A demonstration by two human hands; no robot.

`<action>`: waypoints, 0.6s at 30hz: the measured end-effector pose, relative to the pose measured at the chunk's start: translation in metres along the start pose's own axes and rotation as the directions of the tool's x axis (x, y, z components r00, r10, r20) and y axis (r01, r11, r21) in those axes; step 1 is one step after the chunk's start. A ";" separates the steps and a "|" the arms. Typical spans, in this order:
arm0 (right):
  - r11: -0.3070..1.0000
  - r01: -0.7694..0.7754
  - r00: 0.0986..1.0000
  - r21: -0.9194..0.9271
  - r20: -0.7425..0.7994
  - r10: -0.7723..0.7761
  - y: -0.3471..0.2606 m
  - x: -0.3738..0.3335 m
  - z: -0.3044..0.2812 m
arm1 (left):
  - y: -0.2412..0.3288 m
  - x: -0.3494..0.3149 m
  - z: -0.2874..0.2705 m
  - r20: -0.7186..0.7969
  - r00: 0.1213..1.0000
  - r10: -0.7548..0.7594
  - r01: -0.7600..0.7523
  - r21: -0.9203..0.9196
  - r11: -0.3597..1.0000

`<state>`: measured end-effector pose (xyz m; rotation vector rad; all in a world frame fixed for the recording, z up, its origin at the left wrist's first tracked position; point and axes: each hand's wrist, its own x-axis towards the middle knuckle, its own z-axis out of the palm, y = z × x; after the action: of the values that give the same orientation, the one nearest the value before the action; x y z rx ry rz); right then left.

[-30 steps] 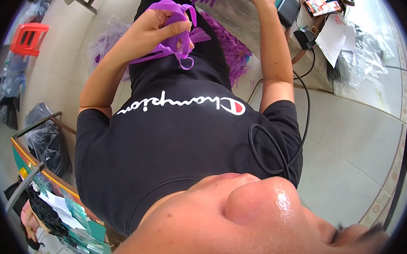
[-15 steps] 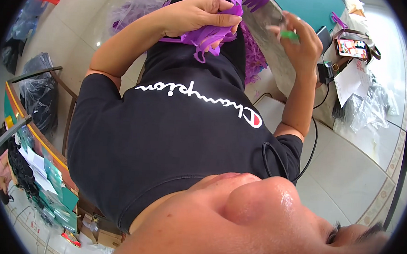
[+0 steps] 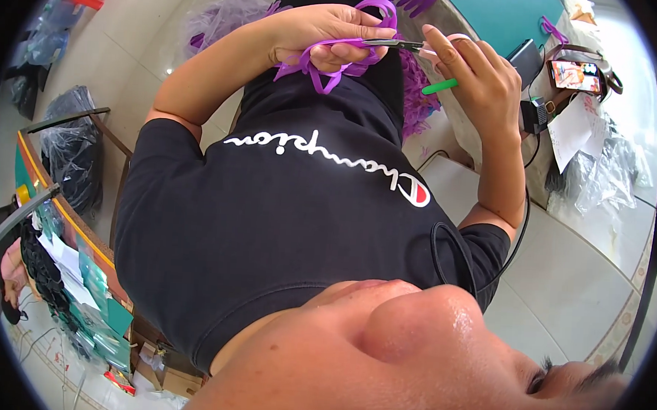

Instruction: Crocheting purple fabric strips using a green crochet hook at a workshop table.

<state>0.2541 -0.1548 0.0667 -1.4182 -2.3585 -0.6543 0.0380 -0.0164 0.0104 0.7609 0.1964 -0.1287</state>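
Left hand [image 3: 319, 37] pinches purple ribbon [image 3: 328, 64] at 12 o'clock. Right hand [image 3: 484, 79] grips scissors [image 3: 396, 44], blades on ribbon beside left fingers [image 3: 351, 54]. Risk: nicked finger or crooked cut if ribbon slackens.

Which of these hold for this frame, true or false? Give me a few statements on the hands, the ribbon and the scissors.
1. The left hand grips a bunch of purple ribbon. True.
2. The right hand is empty. False: it holds scissors with a pale pink handle, and a green stick-like thing also shows at that hand.
3. The scissor blades point toward the ribbon in the left hand. True.
4. The ribbon lies flat on the teal table top. False: it is held up in front of the black shirt, off the table.
5. A phone with a lit screen lies on the person's right. True.
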 end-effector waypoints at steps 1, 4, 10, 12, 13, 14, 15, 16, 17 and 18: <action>1.000 0.002 1.000 0.005 0.005 -0.002 0.000 0.000 0.000 | 0.000 0.000 0.001 0.000 1.000 -0.002 0.002 0.001 1.000; 1.000 -0.004 1.000 0.013 0.023 0.003 0.000 -0.001 0.000 | 0.000 0.000 0.003 -0.021 1.000 0.011 -0.011 0.022 1.000; 1.000 -0.010 0.999 0.015 0.042 0.009 -0.002 -0.002 -0.001 | -0.002 0.001 0.000 -0.057 0.998 0.027 -0.024 0.058 0.998; 1.000 -0.011 0.999 0.014 0.044 0.011 -0.002 -0.002 -0.001 | -0.003 0.000 0.000 -0.062 0.997 0.048 -0.044 0.065 0.997; 1.000 -0.007 0.999 0.008 0.047 0.007 -0.002 -0.002 -0.001 | -0.002 0.000 0.001 -0.061 0.997 0.048 -0.044 0.065 0.997; 1.000 -0.003 0.999 0.002 0.050 0.003 -0.002 -0.001 -0.001 | -0.002 0.000 0.002 -0.077 0.996 0.041 -0.035 0.070 0.997; 1.000 -0.003 0.999 0.002 0.050 0.003 -0.002 -0.001 0.000 | -0.002 0.000 0.002 -0.095 0.995 0.034 -0.027 0.074 0.997; 1.000 -0.001 0.999 -0.009 0.033 0.002 -0.002 -0.001 0.000 | -0.003 0.000 0.004 -0.095 0.995 0.035 -0.028 0.074 0.997; 1.000 0.000 1.000 -0.020 0.017 0.001 -0.003 -0.001 0.001 | -0.003 0.001 0.005 -0.100 0.994 0.036 -0.030 0.065 0.997; 1.000 0.000 1.000 -0.020 0.017 0.001 -0.004 -0.001 0.001 | -0.003 0.001 0.006 -0.104 0.994 0.036 -0.031 0.055 0.998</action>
<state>0.2512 -0.1565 0.0651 -1.4380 -2.3705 -0.6700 0.0389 -0.0224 0.0122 0.8246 0.2812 -0.0620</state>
